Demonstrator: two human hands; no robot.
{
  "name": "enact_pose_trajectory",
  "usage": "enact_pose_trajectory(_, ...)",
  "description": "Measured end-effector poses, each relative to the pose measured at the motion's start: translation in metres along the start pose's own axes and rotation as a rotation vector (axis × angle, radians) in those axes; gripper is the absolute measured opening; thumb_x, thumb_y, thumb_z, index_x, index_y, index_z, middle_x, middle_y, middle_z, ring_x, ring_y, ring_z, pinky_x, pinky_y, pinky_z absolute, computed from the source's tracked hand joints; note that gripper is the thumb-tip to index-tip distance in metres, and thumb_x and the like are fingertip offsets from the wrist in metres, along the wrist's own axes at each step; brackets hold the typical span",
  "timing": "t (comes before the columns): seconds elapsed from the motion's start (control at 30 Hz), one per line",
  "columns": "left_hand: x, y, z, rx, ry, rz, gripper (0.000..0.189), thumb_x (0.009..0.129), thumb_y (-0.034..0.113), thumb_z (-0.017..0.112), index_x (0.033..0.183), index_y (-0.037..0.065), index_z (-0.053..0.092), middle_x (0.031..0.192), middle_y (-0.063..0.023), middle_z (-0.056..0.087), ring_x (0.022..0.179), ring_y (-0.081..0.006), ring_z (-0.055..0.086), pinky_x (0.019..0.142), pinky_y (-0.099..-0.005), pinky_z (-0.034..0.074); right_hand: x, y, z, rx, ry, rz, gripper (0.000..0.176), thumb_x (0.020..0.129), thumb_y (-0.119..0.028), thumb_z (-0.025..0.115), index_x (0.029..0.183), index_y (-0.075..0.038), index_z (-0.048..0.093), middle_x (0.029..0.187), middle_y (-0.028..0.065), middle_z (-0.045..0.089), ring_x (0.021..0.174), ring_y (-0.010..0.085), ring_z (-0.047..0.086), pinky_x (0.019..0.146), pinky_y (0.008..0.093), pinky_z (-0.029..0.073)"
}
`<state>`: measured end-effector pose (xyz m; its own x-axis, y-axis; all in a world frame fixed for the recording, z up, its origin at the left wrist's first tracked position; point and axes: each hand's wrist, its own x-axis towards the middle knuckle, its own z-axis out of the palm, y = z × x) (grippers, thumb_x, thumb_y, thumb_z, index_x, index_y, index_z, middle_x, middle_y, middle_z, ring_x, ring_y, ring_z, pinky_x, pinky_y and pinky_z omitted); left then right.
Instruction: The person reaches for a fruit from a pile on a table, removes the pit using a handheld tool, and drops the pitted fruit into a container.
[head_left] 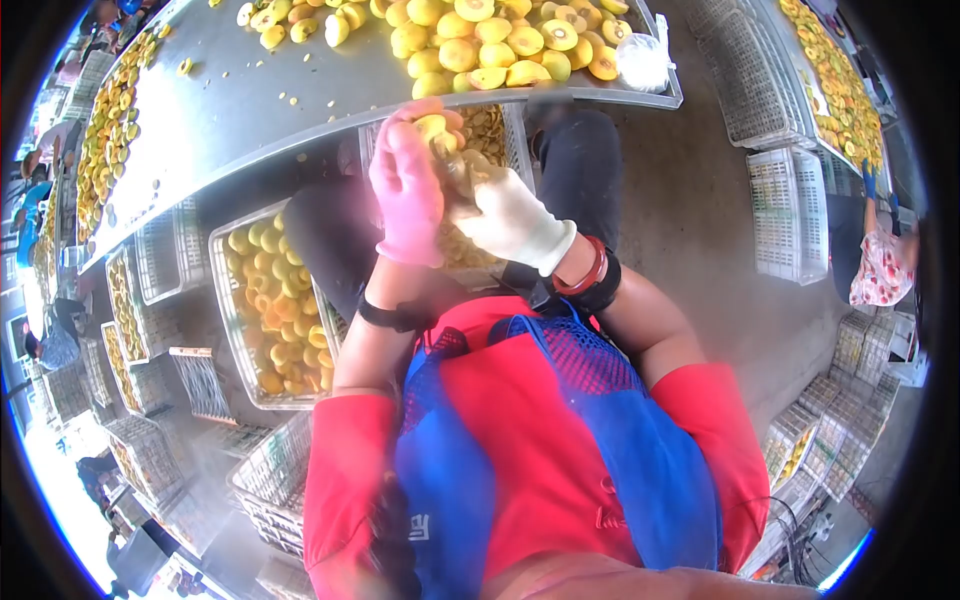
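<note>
Holds a yellow fruit [430, 126], long axis unclear, in the curled, nearer left hand [408, 185], just ahead and left of the right hand [508, 218], closed on a blurred brown item [460, 176], with a crate [519, 145] beneath both and a table [250, 115] beyond.

Red shirt [530, 450] and blue vest [660, 470] bear unreadable lettering [419, 527].

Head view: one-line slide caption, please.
Pink-gloved left hand holding yellow fruit, white-gloved right hand beside it, near a fruit-laden metal table.
</note>
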<state>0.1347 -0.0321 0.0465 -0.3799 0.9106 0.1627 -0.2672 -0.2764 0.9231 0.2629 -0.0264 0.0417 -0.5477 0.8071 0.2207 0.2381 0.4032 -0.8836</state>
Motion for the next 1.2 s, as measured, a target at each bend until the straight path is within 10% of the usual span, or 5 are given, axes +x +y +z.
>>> enact_pose_trajectory(0.2,-0.002,0.004,-0.003,-0.030,-0.042,-0.048,0.047,0.106,0.038,0.040,0.115,-0.003,0.060,0.096,-0.0121,0.069,0.081,-0.0157,0.063,0.077,-0.0281,0.051,0.002,0.005,0.005,0.308,-0.046,-0.120,0.014,0.091,-0.012,0.060,0.100,-0.002,0.055,0.073,0.0125,0.061,0.055,0.0273,0.058,0.054,0.0367,0.049)
enact_pose_trajectory(0.33,-0.001,0.009,-0.015,-0.089,-0.206,-0.126,0.054,0.104,0.045,0.041,0.115,-0.005,0.060,0.098,-0.0130,0.069,0.082,-0.0162,0.063,0.078,-0.0286,0.051,0.005,-0.037,-0.036,0.827,-0.523,0.673,0.013,0.098,-0.018,0.057,0.087,-0.014,0.051,0.066,-0.0062,0.047,0.051,0.0030,0.042,0.044,0.0222,0.032)
enact_pose_trajectory(0.7,-0.003,0.001,-0.031,0.149,-0.353,0.096,0.066,0.098,0.058,0.050,0.117,-0.005,0.060,0.105,-0.0162,0.068,0.090,-0.0203,0.066,0.085,-0.0342,0.053,0.003,-0.019,-0.028,0.723,-0.617,0.658,0.010,0.096,-0.020,0.060,0.096,-0.011,0.054,0.067,-0.0057,0.047,0.053,0.0043,0.041,0.047,0.0222,0.034)
enact_pose_trajectory(0.87,0.006,-0.003,-0.043,0.251,-0.468,0.200,0.041,0.102,0.032,0.050,0.116,-0.003,0.063,0.103,-0.0117,0.071,0.099,-0.0207,0.066,0.089,-0.0319,0.051,0.002,-0.008,-0.027,0.896,-0.735,0.695,0.011,0.096,-0.019,0.060,0.099,-0.011,0.054,0.072,-0.0047,0.051,0.054,0.0041,0.043,0.047,0.0217,0.034)
enact_pose_trajectory(1.2,0.010,-0.001,-0.043,-0.228,-0.104,-0.312,0.084,0.094,0.077,0.027,0.115,0.002,0.059,0.096,-0.0113,0.068,0.081,-0.0168,0.063,0.071,-0.0294,0.053,0.009,-0.008,-0.009,0.724,-0.638,0.695,0.014,0.096,-0.019,0.060,0.104,-0.009,0.056,0.072,-0.0064,0.050,0.058,0.0034,0.045,0.050,0.0224,0.036)
